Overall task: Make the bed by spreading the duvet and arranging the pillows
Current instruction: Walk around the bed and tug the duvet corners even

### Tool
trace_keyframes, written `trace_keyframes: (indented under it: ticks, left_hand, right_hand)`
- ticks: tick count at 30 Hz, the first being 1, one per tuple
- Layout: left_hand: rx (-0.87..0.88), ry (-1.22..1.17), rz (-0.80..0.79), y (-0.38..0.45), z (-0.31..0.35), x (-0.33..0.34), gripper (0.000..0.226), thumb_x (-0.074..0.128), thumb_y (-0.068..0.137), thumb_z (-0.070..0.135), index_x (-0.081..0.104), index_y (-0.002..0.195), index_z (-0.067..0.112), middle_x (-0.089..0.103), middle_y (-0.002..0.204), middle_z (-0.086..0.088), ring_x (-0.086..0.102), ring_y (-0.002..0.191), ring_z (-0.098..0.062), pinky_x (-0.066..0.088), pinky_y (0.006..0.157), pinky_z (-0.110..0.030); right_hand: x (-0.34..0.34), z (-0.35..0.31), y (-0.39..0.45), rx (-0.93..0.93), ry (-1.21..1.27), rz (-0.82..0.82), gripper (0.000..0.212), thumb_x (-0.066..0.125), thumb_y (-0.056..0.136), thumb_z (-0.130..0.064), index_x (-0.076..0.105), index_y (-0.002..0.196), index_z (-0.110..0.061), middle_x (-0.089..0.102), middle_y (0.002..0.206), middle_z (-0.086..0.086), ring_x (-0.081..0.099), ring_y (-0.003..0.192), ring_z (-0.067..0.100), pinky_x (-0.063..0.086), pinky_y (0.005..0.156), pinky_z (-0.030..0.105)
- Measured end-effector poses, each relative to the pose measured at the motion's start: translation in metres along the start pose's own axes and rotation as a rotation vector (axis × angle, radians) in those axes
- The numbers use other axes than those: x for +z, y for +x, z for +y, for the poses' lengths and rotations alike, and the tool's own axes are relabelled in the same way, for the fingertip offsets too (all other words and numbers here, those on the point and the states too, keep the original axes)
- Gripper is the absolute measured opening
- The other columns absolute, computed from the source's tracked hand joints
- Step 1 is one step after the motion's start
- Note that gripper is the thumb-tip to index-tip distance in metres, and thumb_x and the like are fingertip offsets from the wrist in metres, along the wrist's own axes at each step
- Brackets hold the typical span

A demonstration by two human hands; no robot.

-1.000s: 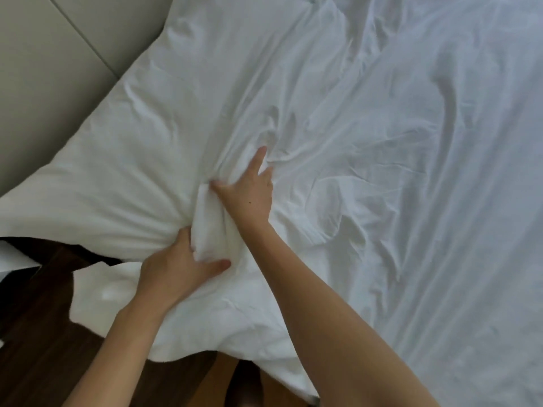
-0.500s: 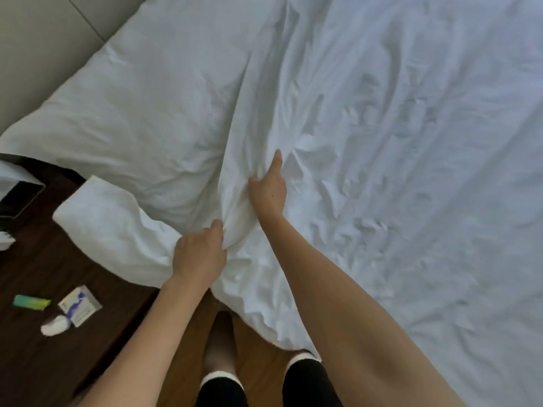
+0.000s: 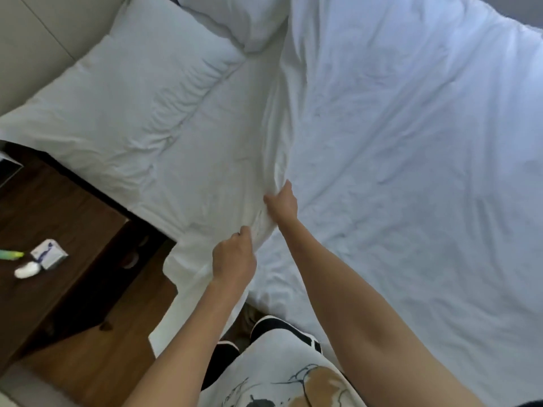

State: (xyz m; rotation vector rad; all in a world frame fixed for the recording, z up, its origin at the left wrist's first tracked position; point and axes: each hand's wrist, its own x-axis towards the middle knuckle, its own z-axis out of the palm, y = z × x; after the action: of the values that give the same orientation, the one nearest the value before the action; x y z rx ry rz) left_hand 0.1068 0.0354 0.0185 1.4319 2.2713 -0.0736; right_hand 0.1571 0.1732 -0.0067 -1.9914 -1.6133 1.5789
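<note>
A white duvet [image 3: 411, 148] covers the right and middle of the bed, its top edge bunched in a ridge running toward me. My left hand [image 3: 233, 257] grips that edge near the bed's side. A little farther in, my right hand [image 3: 282, 202] pinches the same edge. One white pillow [image 3: 117, 95] lies at the head of the bed on the left. A second white pillow [image 3: 241, 16] sits beyond it at the top. The bare white sheet [image 3: 211, 160] shows between pillows and duvet.
A dark wooden bedside table [image 3: 53, 230] stands left of the bed, with a small white box [image 3: 49, 254], a green item [image 3: 11, 255] and a white item [image 3: 27, 270] on it. A beige padded headboard [image 3: 38, 33] fills the upper left. Wood floor [image 3: 102, 356] lies below.
Both hands have drawn the duvet's edge away from the pillows toward the foot of the bed. The near pillow and a strip of sheet are now uncovered.
</note>
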Motion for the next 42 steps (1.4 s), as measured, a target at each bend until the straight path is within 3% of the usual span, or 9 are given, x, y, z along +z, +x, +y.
trace_keyframes:
  ticks: [5,12,17,21,29,35,42]
  left_hand:
    - [0.015,-0.112,0.066,-0.071,0.034,0.036,0.010,0.050,0.088,0.012,0.050,0.098,0.011,0.065,0.090,-0.008,0.062,0.077,-0.030,0.036,0.058,-0.030]
    - [0.041,-0.135,0.050,-0.176,0.079,0.078,0.019,0.055,0.089,0.018,0.049,0.105,0.011,0.061,0.093,-0.005,0.061,0.083,-0.028,0.034,0.062,-0.030]
    - [0.033,-0.204,0.069,-0.223,0.131,0.103,0.013,0.056,0.087,0.018,0.044,0.088,0.013,0.057,0.081,-0.003,0.057,0.073,-0.026,0.031,0.058,-0.028]
    - [0.011,-0.216,0.098,-0.244,0.196,0.124,0.014,0.055,0.087,0.017,0.041,0.086,0.014,0.055,0.077,-0.003,0.050,0.066,-0.024,0.032,0.058,-0.029]
    - [-0.002,-0.232,0.116,-0.279,0.367,0.175,0.009,0.052,0.089,0.016,0.049,0.096,0.011,0.052,0.077,0.000,0.042,0.064,-0.018,0.031,0.059,-0.029]
    - [0.020,-0.243,0.039,-0.333,0.463,0.223,0.014,0.050,0.089,0.014,0.050,0.101,0.009,0.062,0.091,-0.006,0.060,0.081,-0.028,0.031,0.062,-0.029]
    - [0.035,-0.289,0.035,-0.403,0.543,0.286,0.009,0.052,0.088,0.015,0.047,0.095,0.012,0.063,0.090,-0.006,0.060,0.081,-0.028,0.031,0.062,-0.029]
  right_hand:
    - [-0.053,0.060,-0.048,-0.045,-0.030,0.108,0.048,0.048,0.086,-0.010,0.040,0.133,-0.011,0.060,0.118,0.014,0.057,0.107,0.034,0.048,0.088,0.037]
    - [-0.109,0.143,-0.117,-0.083,-0.119,0.135,0.050,0.046,0.087,-0.008,0.040,0.136,-0.011,0.060,0.121,0.013,0.057,0.108,0.033,0.042,0.079,0.028]
    - [-0.165,0.196,-0.132,-0.093,-0.159,0.127,0.051,0.048,0.085,-0.009,0.041,0.135,-0.012,0.059,0.121,0.015,0.056,0.109,0.036,0.048,0.092,0.042]
    - [-0.219,0.226,-0.125,-0.154,-0.174,0.101,0.043,0.046,0.082,-0.008,0.047,0.125,-0.010,0.059,0.118,0.014,0.055,0.108,0.036,0.047,0.093,0.044]
    - [-0.359,0.314,-0.106,-0.209,-0.200,0.019,0.047,0.048,0.079,-0.008,0.048,0.126,-0.009,0.058,0.118,0.014,0.055,0.109,0.036,0.047,0.094,0.049]
    - [-0.442,0.407,-0.133,-0.194,-0.217,0.012,0.049,0.047,0.079,-0.005,0.048,0.128,-0.010,0.059,0.115,0.013,0.056,0.106,0.035,0.048,0.092,0.049]
    - [-0.514,0.505,-0.177,-0.215,-0.281,0.067,0.050,0.047,0.083,-0.004,0.046,0.132,-0.011,0.059,0.115,0.010,0.056,0.107,0.033,0.048,0.092,0.043]
